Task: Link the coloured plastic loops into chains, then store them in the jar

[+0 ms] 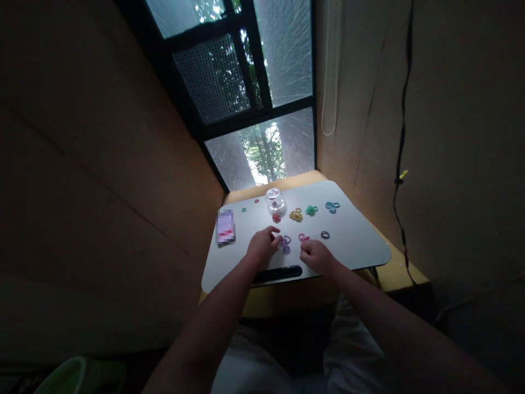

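left hand (pixel 264 244) loose, thumb and forefinger parted by the purple bands (pixel 286 249), lower centre of the frame; right hand (pixel 318 256) curled at the pink bands (pixel 302 237), can't tell if gripping. light, springy, hardy things, i'd guess: pinch a rim! forearms (pixel 229 295) slant up from the bottom edge.

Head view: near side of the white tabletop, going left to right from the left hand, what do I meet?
Left hand → purple rings → pink rings → dark ring-shaped piece. The right hand is left out: its span overlaps the last two.
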{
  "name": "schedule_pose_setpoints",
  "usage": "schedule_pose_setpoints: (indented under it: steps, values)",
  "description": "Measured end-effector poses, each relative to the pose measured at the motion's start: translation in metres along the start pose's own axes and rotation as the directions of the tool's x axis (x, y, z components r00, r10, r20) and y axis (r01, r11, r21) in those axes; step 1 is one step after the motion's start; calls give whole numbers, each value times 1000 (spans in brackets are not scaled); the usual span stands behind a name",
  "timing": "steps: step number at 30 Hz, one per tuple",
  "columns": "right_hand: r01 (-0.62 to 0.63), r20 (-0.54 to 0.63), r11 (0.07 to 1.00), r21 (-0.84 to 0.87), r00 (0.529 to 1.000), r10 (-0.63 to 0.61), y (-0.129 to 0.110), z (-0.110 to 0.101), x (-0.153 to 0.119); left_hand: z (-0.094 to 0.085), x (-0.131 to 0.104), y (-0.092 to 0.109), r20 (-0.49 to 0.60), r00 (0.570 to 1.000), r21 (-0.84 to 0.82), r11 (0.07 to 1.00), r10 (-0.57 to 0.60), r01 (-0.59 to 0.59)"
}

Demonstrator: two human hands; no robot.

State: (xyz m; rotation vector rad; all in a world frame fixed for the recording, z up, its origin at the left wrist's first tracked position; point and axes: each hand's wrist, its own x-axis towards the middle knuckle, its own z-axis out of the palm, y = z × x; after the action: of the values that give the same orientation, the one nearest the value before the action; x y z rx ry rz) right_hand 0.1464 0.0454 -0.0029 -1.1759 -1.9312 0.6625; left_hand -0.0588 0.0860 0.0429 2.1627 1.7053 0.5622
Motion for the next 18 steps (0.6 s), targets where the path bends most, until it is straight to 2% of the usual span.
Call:
schedule_pose_setpoints:
  steps: [4,8,11,14,18]
  values:
    - [-10,13,1000,-21,1000,10,-2,1,-3,-36,22,-20,29,1000,248,969,-8,1]
    - [-42,63,999,1,997,42,-1,1,-4,-81,50,-57,7,997,405,912,-72,63]
    - [-51,77,998,28,996,48,1,2,-2,-106,70,-85,-33,991,493,861,-126,126]
    - [-65,95,997,46,994,61,5,4,-2,-114,90,-100,-29,988,539,830,-153,144]
    - [-76,98,997,34,993,72,9,5,-1,-97,114,-103,20,993,554,828,-117,87]
